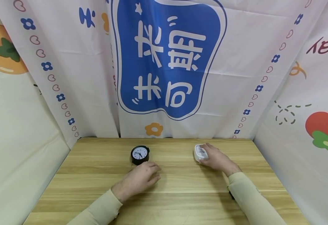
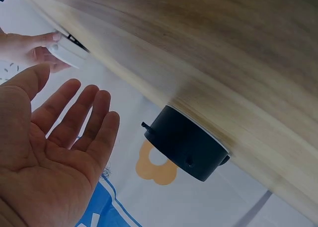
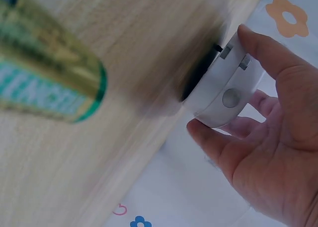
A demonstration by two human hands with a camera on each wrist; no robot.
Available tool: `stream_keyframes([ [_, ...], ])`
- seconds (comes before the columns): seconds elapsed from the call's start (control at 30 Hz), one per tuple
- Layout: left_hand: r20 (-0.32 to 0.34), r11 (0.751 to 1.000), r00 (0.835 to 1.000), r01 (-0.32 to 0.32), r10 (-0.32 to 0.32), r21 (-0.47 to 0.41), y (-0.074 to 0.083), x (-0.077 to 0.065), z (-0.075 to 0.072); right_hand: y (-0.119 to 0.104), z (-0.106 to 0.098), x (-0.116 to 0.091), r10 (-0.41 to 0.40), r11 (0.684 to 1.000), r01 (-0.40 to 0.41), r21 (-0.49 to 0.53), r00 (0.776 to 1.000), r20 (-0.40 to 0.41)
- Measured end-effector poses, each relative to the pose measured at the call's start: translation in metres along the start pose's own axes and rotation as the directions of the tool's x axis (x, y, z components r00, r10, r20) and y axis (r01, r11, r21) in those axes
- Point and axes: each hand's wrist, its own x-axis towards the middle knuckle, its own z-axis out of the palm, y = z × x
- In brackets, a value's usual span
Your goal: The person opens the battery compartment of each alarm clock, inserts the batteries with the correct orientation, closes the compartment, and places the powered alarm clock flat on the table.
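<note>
Two clocks show near the far edge of the surface (image 1: 169, 197) in the head view: a black clock (image 1: 139, 153), left of that edge's middle, and a white clock (image 1: 198, 153), right of it. The black clock lies face up, with the left hand (image 1: 139, 178) just on its near side. The right hand (image 1: 215, 158) is at the white clock, covering part of its dial. Printed cloth (image 1: 96, 62) hangs behind the far edge.

From the left wrist, the left hand has its palm in view and its fingers relaxed and apart, a gap between them and the black clock.

From the right wrist, the right hand grips the white clock's rim between thumb and fingers; whether the clock touches the surface, I cannot tell. A blurred gold-and-green cylinder (image 3: 54, 73) shows at the left.
</note>
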Motion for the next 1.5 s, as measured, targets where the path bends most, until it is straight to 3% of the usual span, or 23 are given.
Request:
stream_keyframes([
  [0.5,0.007,1.000,1.000,0.027,-0.027,-0.008,0.001,0.002,-0.003,-0.002,-0.001,0.001,0.008,0.999,-0.007,0.040,1.000,-0.010],
  [1.03,0.002,0.982,0.995,0.094,-0.095,-0.165,0.003,0.013,-0.005,-0.026,0.006,-0.004,0.000,0.997,0.005,0.080,0.998,-0.057],
  [1.5,0.005,0.898,0.976,0.202,-0.218,-0.391,0.009,0.024,0.000,-0.048,0.014,-0.010,-0.060,0.991,0.077,0.112,0.987,-0.149],
])
